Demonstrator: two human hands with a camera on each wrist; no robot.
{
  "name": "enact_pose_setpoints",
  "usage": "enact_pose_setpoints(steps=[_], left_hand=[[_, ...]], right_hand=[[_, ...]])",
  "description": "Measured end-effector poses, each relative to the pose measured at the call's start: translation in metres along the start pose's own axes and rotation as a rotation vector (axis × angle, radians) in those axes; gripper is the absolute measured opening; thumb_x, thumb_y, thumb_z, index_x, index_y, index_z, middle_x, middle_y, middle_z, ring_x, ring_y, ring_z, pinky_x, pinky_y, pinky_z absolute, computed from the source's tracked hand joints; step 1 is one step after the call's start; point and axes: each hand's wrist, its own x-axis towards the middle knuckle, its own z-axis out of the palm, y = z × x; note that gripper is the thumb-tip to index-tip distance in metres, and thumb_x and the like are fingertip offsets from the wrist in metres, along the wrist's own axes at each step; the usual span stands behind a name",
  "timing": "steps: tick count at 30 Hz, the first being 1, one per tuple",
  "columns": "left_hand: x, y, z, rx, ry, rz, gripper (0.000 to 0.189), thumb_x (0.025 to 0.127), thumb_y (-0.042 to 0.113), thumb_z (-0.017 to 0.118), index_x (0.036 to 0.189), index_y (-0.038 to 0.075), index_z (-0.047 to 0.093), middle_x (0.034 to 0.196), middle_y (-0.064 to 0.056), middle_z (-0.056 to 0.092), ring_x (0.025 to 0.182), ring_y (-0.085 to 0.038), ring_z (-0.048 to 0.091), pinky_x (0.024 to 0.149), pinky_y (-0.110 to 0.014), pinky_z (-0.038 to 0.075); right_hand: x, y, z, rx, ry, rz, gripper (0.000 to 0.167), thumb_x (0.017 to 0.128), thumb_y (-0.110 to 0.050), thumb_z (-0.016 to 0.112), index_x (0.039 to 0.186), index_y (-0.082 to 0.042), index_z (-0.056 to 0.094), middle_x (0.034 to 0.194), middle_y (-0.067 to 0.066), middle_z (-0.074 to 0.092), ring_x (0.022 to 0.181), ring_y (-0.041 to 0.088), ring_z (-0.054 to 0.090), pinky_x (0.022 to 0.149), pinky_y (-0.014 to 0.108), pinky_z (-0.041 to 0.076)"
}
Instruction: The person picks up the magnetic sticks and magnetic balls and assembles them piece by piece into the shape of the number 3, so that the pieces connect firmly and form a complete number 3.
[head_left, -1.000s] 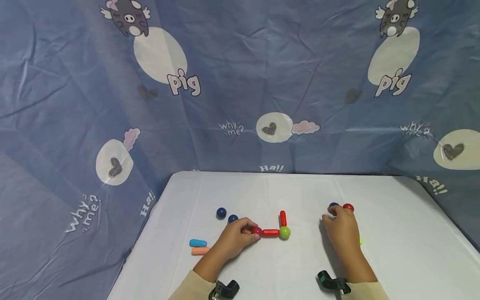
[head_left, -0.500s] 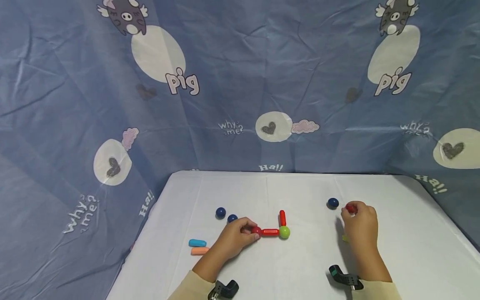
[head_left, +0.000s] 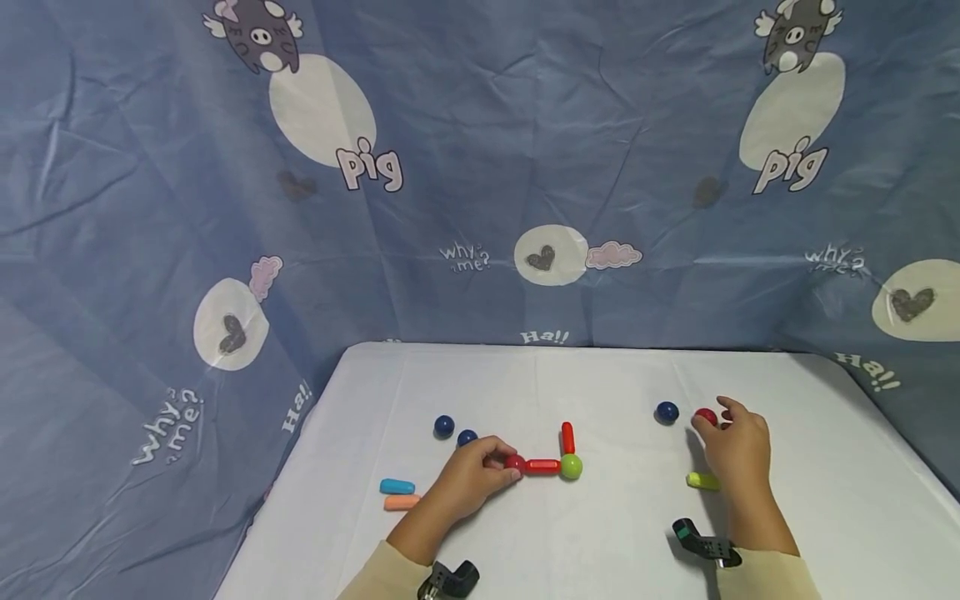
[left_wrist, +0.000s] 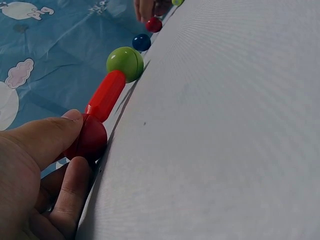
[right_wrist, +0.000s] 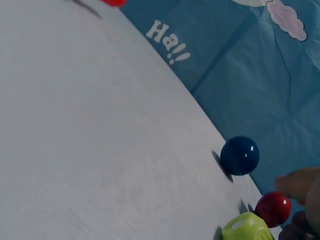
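We see the left hand (head_left: 472, 475) pinching a red ball (head_left: 515, 464) just left of the green ball (head_left: 572, 467); a red rod (head_left: 542, 467) links the two, so the pinch probably steadies the joined piece. The right hand (head_left: 738, 446), well right of the green ball, spreads its fingers around a second red ball (head_left: 706, 417), index finger lifted clear; we judge the ball ungripped, though we cannot tell whether the thumb touches it. A blue ball (head_left: 667, 412) and a lime rod (head_left: 702, 481) also lie right of the green ball, apparently kept aside for working room. Another red rod (head_left: 567, 437) points away from the green ball's far side. Well left of it lie two loose blue balls (head_left: 444, 427), a light-blue rod (head_left: 397, 486) and an orange rod (head_left: 401, 502).
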Motion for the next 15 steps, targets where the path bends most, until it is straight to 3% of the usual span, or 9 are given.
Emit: enact_pose_setpoints(steps=[5,10,15], left_hand=[[-0.0005,0.0001,-0.0009,-0.002,-0.002,0.005,0.025,0.089,0.027,0.085,0.111,0.024,0.074,0.09,0.013,0.07,0.081,-0.008,0.064,0.07,-0.025,0.052],[-0.0016,0.0,-0.0002,-0.004,-0.01,-0.007,0.024,0.089,0.028,0.085,0.111,0.025,0.074,0.09,0.014,0.07,0.081,-0.007,0.064,0.071,-0.025,0.053],[-0.0017,0.001,-0.001,-0.005,-0.007,0.001,0.024,0.089,0.027,0.085,0.11,0.024,0.075,0.091,0.013,0.07,0.081,-0.008,0.064,0.071,-0.024,0.052]], right_hand=[[0.0065,0.0023,0.0026,-0.023,-0.049,-0.012,0.059,0.102,-0.022,0.067,0.153,0.0,0.047,0.141,0.034,0.047,0.129,0.05,0.045,0.107,0.063,0.045],[0.0074,0.0065,0.0056,-0.017,-0.075,-0.049,0.048,0.102,-0.017,0.066,0.144,0.004,0.055,0.135,0.035,0.049,0.126,0.051,0.044,0.106,0.064,0.044],[0.0087,0.0066,0.0077,-0.026,-0.068,-0.018,0.047,0.102,-0.016,0.064,0.144,0.003,0.055,0.139,0.036,0.049,0.129,0.052,0.045,0.109,0.066,0.042]])
